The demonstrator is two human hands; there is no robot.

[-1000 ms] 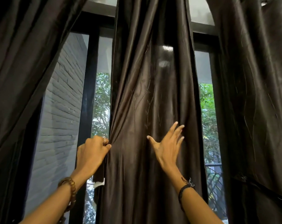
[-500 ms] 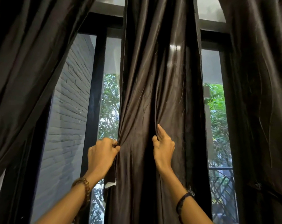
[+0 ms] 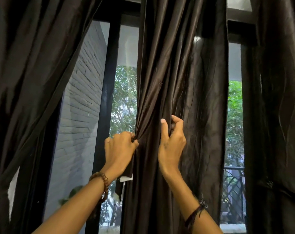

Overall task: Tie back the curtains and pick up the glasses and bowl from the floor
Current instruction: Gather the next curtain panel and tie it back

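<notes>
Both my arms reach up and forward to the middle curtain (image 3: 182,81), a dark brown satin panel hanging straight ahead of me. My left hand (image 3: 119,147) is fisted on its left edge, knuckles toward me, fingers curled tight round a bunch of the cloth. My right hand (image 3: 172,142) is just beside it and a little higher, thumb pointing up, fingers hooked into a fold and pinching it. A beaded bracelet (image 3: 103,183) sits on my left wrist, a dark cord band (image 3: 195,211) on my right. Further curtains hang outside each hand.
</notes>
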